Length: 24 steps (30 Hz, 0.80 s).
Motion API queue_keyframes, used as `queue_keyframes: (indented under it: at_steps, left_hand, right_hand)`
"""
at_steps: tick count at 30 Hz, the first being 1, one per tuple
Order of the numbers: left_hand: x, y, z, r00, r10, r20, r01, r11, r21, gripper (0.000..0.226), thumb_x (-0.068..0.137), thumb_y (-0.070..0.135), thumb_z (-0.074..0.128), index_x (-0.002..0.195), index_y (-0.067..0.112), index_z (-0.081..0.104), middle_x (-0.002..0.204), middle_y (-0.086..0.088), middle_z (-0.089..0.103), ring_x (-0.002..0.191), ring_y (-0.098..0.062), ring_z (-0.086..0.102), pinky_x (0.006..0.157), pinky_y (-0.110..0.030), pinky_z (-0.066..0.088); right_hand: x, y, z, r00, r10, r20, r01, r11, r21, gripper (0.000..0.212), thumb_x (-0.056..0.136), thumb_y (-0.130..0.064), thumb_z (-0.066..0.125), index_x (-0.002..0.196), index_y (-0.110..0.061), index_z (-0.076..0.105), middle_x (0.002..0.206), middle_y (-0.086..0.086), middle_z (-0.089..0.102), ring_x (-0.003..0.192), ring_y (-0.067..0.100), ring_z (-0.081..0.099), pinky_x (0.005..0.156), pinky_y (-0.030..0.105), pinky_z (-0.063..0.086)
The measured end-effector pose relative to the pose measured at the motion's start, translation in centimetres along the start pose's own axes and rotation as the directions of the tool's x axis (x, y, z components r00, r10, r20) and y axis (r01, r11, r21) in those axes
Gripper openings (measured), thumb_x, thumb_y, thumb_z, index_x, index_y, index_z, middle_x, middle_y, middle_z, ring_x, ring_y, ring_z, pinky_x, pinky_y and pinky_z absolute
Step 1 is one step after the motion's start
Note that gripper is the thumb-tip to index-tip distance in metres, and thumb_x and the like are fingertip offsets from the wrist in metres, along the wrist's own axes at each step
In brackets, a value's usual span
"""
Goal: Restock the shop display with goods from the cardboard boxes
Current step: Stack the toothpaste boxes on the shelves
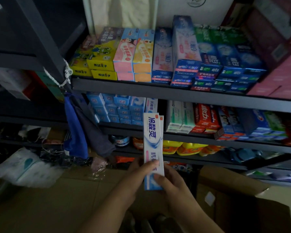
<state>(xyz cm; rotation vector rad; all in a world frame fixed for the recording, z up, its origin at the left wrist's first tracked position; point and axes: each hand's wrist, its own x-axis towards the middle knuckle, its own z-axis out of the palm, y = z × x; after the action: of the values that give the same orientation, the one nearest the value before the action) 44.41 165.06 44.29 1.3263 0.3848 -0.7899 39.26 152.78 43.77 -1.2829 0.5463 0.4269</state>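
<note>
Two white-and-blue toothpaste boxes (pixel 152 140) stand upright together in front of the shelving, one behind the other. My left hand (pixel 133 175) grips their lower part from the left, thumb across the front. My right hand (pixel 170 184) holds the bottom end from the right. The boxes' tops reach the middle shelf (pixel 175 133), below a narrow gap beside one matching box (pixel 151 105). An open cardboard box (pixel 232 190) sits low on the right under my forearm.
The top shelf (pixel 158 89) is packed with rows of toothpaste cartons. Light blue cartons (pixel 118 108) fill the middle shelf's left, green, red and blue ones its right. Yellow bottles (pixel 185 147) sit lower. A blue bag (pixel 76 132) hangs from the post; wrapped packs (pixel 25 167) lie left.
</note>
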Motion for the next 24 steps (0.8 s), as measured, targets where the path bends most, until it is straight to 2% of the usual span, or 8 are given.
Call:
queue_keyframes:
  at_steps: [3, 6, 10, 14, 16, 19, 22, 24]
  left_hand:
    - [1.2, 2.1, 1.2, 0.998, 0.056, 0.027, -0.058, 0.997, 0.053, 0.069, 0.056, 0.060, 0.065, 0.116, 0.027, 0.059, 0.112, -0.004, 0.068, 0.105, -0.023, 0.065, 0.097, -0.047, 0.049]
    - [2.0, 3.6, 1.5, 0.988, 0.151, -0.021, -0.146, 0.980, 0.133, 0.049, 0.068, 0.068, 0.050, 0.104, 0.036, 0.058, 0.113, 0.003, 0.064, 0.106, -0.016, 0.060, 0.092, -0.038, 0.046]
    - [3.6, 3.2, -0.5, 0.955, 0.150, -0.257, -0.121, 0.985, 0.125, 0.013, 0.095, 0.042, 0.049, 0.099, 0.032, 0.054, 0.100, 0.012, 0.055, 0.096, -0.011, 0.055, 0.092, -0.036, 0.042]
    - [3.7, 2.0, -2.8, 0.935, 0.100, -0.340, -0.070, 0.993, 0.099, 0.027, 0.094, 0.024, 0.055, 0.121, 0.023, 0.053, 0.109, 0.002, 0.058, 0.098, -0.017, 0.059, 0.090, -0.036, 0.047]
    - [3.5, 1.8, -3.8, 0.928, 0.101, -0.360, -0.066, 0.992, 0.107, 0.027, 0.094, 0.022, 0.056, 0.120, 0.022, 0.053, 0.112, -0.003, 0.059, 0.099, -0.019, 0.061, 0.089, -0.037, 0.049]
    - [3.4, 1.9, -5.2, 0.919, 0.108, -0.380, -0.069, 0.991, 0.114, 0.026, 0.093, 0.020, 0.058, 0.119, 0.020, 0.056, 0.111, -0.006, 0.063, 0.096, -0.020, 0.064, 0.083, -0.034, 0.051]
    - [3.2, 2.2, -5.9, 0.915, 0.123, -0.384, -0.077, 0.988, 0.134, 0.016, 0.093, 0.019, 0.058, 0.109, 0.021, 0.059, 0.109, -0.005, 0.065, 0.095, -0.021, 0.065, 0.083, -0.034, 0.051]
    - [3.2, 2.2, -6.2, 0.912, 0.142, -0.384, -0.081, 0.982, 0.170, 0.011, 0.093, 0.019, 0.057, 0.103, 0.023, 0.060, 0.107, -0.005, 0.065, 0.094, -0.021, 0.065, 0.085, -0.035, 0.052]
  right_hand:
    - [0.8, -1.7, -0.4, 0.996, -0.055, -0.075, 0.057, 0.998, 0.031, 0.037, 0.083, -0.027, 0.070, 0.119, -0.023, 0.059, 0.105, 0.004, 0.072, 0.100, 0.022, 0.069, 0.095, 0.047, 0.052]
    - [3.0, -3.9, -0.9, 0.986, -0.119, -0.118, 0.119, 0.993, -0.010, 0.031, 0.087, -0.033, 0.064, 0.116, -0.022, 0.062, 0.106, 0.004, 0.071, 0.102, 0.023, 0.067, 0.098, 0.049, 0.049]
    - [7.5, -7.3, -0.6, 0.972, -0.165, -0.164, 0.154, 0.985, -0.081, 0.027, 0.086, -0.041, 0.062, 0.107, -0.024, 0.064, 0.108, 0.002, 0.067, 0.105, 0.021, 0.063, 0.102, 0.046, 0.046]
    - [12.0, -9.5, 0.8, 0.956, -0.163, -0.245, 0.142, 0.985, -0.100, 0.016, 0.087, -0.045, 0.060, 0.087, -0.029, 0.057, 0.094, -0.001, 0.063, 0.099, 0.021, 0.062, 0.098, 0.042, 0.047]
    - [13.8, -9.7, 1.4, 0.939, -0.202, -0.279, 0.158, 0.972, -0.171, 0.028, 0.087, -0.048, 0.058, 0.094, -0.022, 0.063, 0.097, 0.005, 0.067, 0.097, 0.025, 0.064, 0.094, 0.044, 0.050]
    - [15.1, -9.8, 2.0, 0.905, -0.291, -0.310, 0.186, 0.926, -0.327, 0.048, 0.088, -0.051, 0.053, 0.107, -0.008, 0.064, 0.096, 0.012, 0.067, 0.085, 0.026, 0.061, 0.075, 0.037, 0.048]
    - [16.2, -9.8, 2.1, 0.882, -0.351, -0.316, 0.210, 0.891, -0.403, 0.051, 0.089, -0.050, 0.050, 0.112, -0.007, 0.064, 0.109, 0.014, 0.065, 0.096, 0.032, 0.059, 0.082, 0.042, 0.048]
    - [16.7, -10.2, 2.2, 0.891, -0.318, -0.323, 0.194, 0.911, -0.363, 0.052, 0.091, -0.050, 0.051, 0.126, -0.013, 0.060, 0.119, 0.010, 0.064, 0.106, 0.031, 0.059, 0.083, 0.036, 0.047]
